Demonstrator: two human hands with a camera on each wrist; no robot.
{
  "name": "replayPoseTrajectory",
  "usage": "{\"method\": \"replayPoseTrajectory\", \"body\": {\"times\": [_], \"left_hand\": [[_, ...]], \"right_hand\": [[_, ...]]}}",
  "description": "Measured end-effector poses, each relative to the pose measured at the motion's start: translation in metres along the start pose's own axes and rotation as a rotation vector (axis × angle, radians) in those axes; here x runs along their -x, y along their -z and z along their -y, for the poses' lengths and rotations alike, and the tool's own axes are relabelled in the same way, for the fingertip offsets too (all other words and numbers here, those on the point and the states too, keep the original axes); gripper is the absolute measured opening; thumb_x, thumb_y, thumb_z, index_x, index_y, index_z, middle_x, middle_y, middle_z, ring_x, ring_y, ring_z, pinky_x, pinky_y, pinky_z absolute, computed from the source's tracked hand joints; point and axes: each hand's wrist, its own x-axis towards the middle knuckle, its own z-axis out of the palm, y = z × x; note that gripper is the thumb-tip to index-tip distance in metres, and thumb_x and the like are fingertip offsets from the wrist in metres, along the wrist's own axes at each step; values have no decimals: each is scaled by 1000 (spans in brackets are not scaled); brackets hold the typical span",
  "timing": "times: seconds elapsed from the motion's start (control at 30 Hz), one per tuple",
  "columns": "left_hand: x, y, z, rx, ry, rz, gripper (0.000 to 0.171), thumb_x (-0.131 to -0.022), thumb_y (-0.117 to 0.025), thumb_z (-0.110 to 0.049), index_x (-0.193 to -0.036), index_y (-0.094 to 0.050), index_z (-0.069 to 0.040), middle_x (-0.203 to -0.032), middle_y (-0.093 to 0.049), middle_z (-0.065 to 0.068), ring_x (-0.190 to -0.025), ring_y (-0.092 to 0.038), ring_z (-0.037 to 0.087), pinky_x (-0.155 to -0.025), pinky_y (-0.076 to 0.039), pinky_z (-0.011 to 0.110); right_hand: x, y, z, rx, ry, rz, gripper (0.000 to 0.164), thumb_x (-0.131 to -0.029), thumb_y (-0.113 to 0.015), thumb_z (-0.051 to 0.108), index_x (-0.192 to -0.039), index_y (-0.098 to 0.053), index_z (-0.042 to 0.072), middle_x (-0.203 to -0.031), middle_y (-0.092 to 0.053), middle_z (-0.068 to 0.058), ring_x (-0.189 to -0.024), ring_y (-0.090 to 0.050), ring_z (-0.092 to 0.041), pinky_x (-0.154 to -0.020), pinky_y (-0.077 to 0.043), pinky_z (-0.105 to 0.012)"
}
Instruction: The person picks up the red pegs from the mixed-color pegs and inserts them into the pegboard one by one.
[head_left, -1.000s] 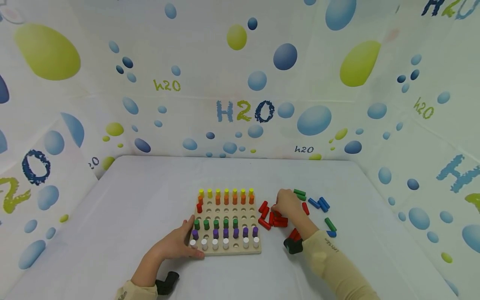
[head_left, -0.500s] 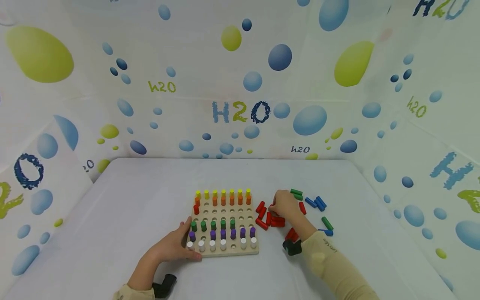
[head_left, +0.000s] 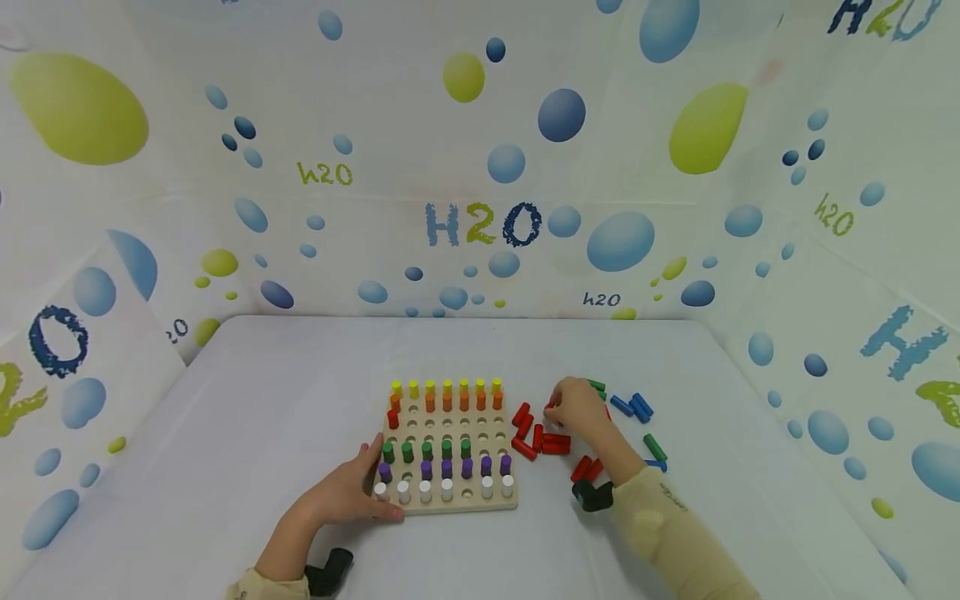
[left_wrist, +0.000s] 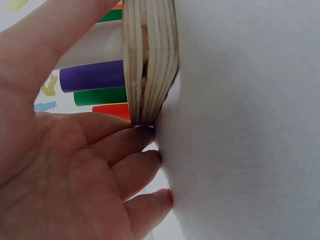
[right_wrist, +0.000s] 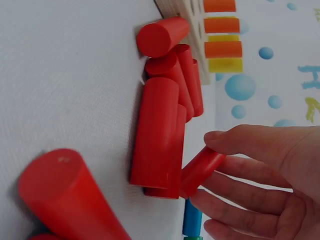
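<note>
Flat, slightly dim light casts soft, faint shadows on the white tabletop (head_left: 315,383).

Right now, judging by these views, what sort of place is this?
Probably a screened-off work area: a white tabletop, H2O-printed sheeting behind and on both sides, and a pegboard with loose red pegs beside it.

Left hand (left_wrist: 60,170) gripped the board (left_wrist: 152,50), layered edge in plain view. Lower fingertips (left_wrist: 149,162) met the white cloth (left_wrist: 240,120). White peg (left_wrist: 97,47), purple peg (left_wrist: 92,76), green pegs (left_wrist: 102,96) and red peg (left_wrist: 112,110) stuck out of the board's face.
</note>
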Motion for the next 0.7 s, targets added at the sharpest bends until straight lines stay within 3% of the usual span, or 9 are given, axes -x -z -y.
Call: {"method": "replayPoseTrajectory", "body": {"times": [0.37,0.7], "left_hand": [[1,0,-1,-19,12,0,121,-57,-84,-42,-144,-12,4,-142,-17,33,-131,-16,47,-100,-19,62],[1,-1,-2,-14,47,-4,121,-56,-84,-43,-144,-14,3,-144,-17,31,-132,-16,45,-101,-20,61]], "right_hand": [[1,-1,-6,-313,21,-89,17,-81,-70,19,-92,-68,6,-84,-65,-5,-75,-57,-18,-71,-52,-31],[2,-8,2,-432,78,-176,19,-80,-71,19,-95,-69,6,-85,-68,-4,-80,-62,-19,-71,-53,-31]]}}
